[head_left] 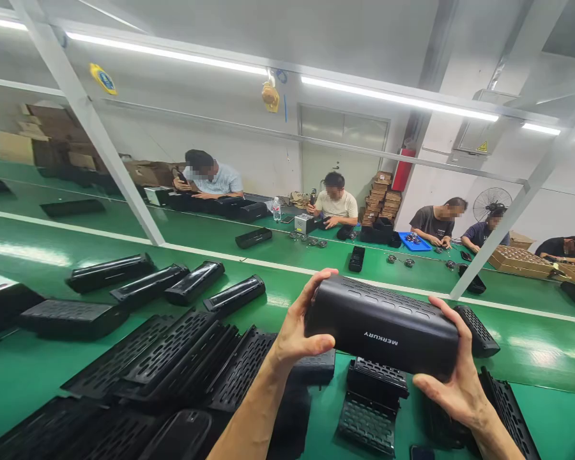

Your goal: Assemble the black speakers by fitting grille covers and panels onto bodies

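Observation:
Between my two hands a black speaker casing (383, 326) is raised above the bench, with the lettering MERKURY upside down on its smooth side and slots along its top. My left hand (303, 326) grips its left end, thumb on the front and fingers behind. Around the right end closes my right hand (455, 370), thumb underneath and fingers over the top edge. Below the casing lie slotted black grille panels (371, 409). Left of my left forearm rests a pile of more slotted panels (167, 358).
Several black casings (234, 295) lie on the green conveyor (546, 345) ahead. Slanted white frame posts (100, 140) rise in front of me. Across the line, several people (338, 204) sit working with their hands. A blue tray (414, 241) and stacked cartons (383, 198) are on the far side.

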The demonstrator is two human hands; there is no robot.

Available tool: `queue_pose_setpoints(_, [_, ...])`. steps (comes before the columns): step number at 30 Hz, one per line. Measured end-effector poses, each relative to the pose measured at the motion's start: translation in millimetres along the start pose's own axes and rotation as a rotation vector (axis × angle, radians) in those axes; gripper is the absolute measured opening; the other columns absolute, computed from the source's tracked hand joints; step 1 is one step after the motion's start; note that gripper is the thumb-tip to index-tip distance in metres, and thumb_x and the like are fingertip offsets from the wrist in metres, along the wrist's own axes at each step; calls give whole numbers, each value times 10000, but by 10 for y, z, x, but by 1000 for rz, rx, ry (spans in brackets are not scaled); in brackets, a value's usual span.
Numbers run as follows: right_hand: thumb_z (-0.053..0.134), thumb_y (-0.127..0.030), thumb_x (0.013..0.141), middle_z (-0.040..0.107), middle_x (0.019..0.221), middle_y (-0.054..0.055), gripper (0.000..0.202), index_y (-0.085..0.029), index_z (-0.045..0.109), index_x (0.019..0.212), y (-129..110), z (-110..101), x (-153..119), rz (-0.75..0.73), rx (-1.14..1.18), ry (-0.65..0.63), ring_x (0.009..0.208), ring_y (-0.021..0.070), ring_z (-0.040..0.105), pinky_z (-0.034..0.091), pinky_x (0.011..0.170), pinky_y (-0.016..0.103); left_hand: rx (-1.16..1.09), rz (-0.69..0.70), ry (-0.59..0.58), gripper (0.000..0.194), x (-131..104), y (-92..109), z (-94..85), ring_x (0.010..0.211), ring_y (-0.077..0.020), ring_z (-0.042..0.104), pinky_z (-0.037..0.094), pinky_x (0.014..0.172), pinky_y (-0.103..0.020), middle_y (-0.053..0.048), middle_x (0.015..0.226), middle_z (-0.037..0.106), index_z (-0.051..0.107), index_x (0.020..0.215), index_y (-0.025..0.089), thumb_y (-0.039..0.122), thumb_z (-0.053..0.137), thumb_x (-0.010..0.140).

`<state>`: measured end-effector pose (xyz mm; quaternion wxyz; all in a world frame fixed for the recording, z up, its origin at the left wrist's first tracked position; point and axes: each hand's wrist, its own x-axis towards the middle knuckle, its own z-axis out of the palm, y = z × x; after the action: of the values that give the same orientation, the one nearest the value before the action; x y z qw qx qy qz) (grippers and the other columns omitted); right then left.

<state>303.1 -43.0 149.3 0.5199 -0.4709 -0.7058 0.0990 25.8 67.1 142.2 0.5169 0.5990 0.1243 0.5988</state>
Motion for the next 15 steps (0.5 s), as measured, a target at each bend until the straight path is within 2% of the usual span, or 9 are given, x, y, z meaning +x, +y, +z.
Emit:
queue_pose_setpoints(5, [774,-611,826,452,1542,134,786,-329,411,1464,32,35,-18,-25,15,82,1366,403,501,468,1059,574,-32,-6,7,901,-19,-48,16,1183,-298,571,484,987,-355,-86,1507,498,580,1420,311,554,920,622])
queue_pose_setpoints(8, [776,-632,810,467,1531,138,791,-326,426,1450,67,42,-18,13,35,71,1367,407,500,469,1056,575,-42,-49,2,914,-40,-57,25,1116,-276,593,491,945,-338,-76,1428,546,548,1445,308,572,900,645])
queue_pose_setpoints(12, [751,-657,819,461,1536,144,797,-320,418,1460,113,60,-26,42,27,50,1383,407,492,450,1084,592,-68,-123,-37,1024,-51,-64,35,1075,-272,595,495,926,-337,-72,1324,590,486,1492,305,642,899,618])
queue_pose_setpoints(15, [764,-617,821,464,1525,146,765,-327,425,1443,113,76,-67,53,37,80,1354,400,517,479,1053,587,-50,-108,1,945,-49,-98,33,1128,-285,580,490,940,-332,-61,1366,581,540,1449,305,621,896,633])
